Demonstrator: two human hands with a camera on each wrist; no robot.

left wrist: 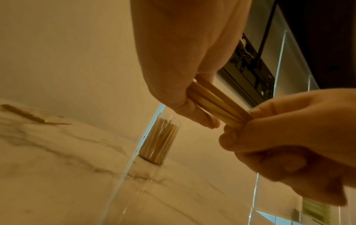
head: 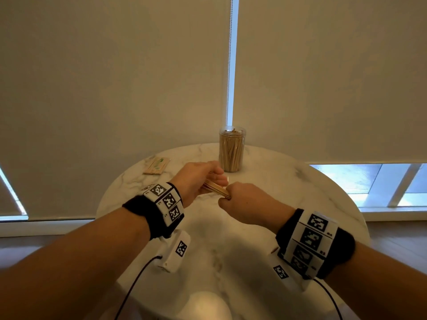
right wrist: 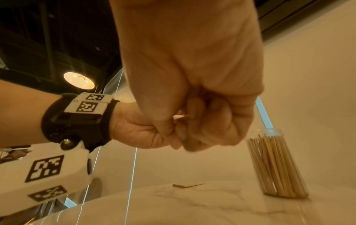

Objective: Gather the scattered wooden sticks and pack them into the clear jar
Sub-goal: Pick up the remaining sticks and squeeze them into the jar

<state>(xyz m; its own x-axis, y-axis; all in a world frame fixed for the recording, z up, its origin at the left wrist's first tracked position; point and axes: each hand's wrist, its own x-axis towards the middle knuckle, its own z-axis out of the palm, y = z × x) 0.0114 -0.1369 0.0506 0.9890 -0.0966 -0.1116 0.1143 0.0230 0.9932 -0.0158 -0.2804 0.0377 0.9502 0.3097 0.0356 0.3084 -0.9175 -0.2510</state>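
Both hands hold one bundle of wooden sticks (head: 216, 190) (left wrist: 215, 103) above the middle of the round marble table (head: 288, 181). My left hand (head: 203, 179) (left wrist: 185, 85) grips the bundle's far-left end. My right hand (head: 240, 199) (right wrist: 192, 118) is fisted round its near-right end; in the right wrist view the sticks are almost wholly hidden inside the fist. The clear jar (head: 232, 150) (left wrist: 159, 141) (right wrist: 277, 166) stands upright and uncapped just beyond the hands, packed with several sticks.
A flat packet of wooden sticks (head: 156, 166) (left wrist: 34, 116) (right wrist: 187, 185) lies at the table's far left. Roller blinds hang close behind the table. Cables trail from both wrist cameras over the near table edge.
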